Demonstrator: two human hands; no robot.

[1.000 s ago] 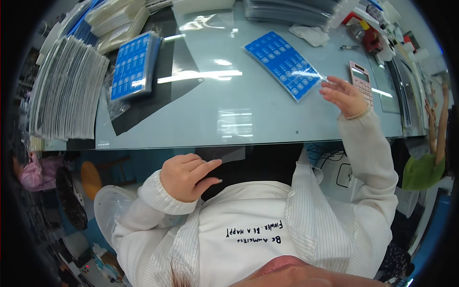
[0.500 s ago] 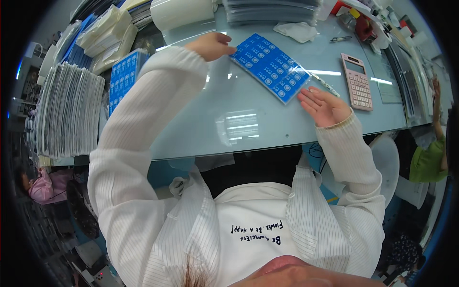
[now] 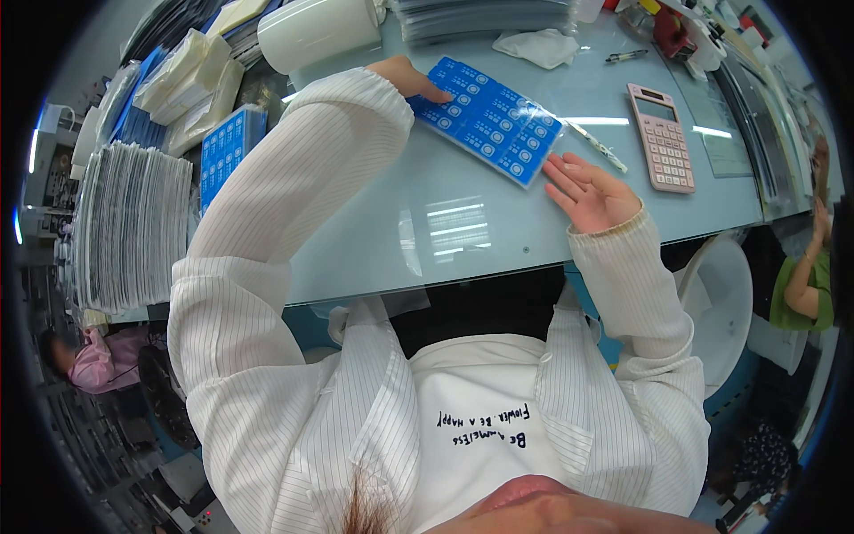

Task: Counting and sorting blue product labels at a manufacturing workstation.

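A stack of blue printed sheets (image 3: 492, 121) with rows of pale round marks and a glossy clear edge lies slanted on the glass-topped table (image 3: 356, 240). At its left end, my left hand (image 3: 405, 78) has the thumb on top and the other fingers around the edge, partly hidden. My right hand (image 3: 594, 193) is palm up and open, its fingertips against the stack's lower right corner. A patterned pen (image 3: 598, 147) lies just beyond those fingers.
A pink calculator (image 3: 661, 138) lies to the right. On the left stand a tall pile of pale sheets (image 3: 133, 227) and another blue stack (image 3: 228, 147). Behind are a white roll (image 3: 318, 34), a crumpled white cloth (image 3: 535, 48) and a dark pen (image 3: 626, 56).
My left hand has moved right and brought its thumb onto the blue sheets. In the picture, the stack and my right hand sit slightly further left; the view has shifted a little too.
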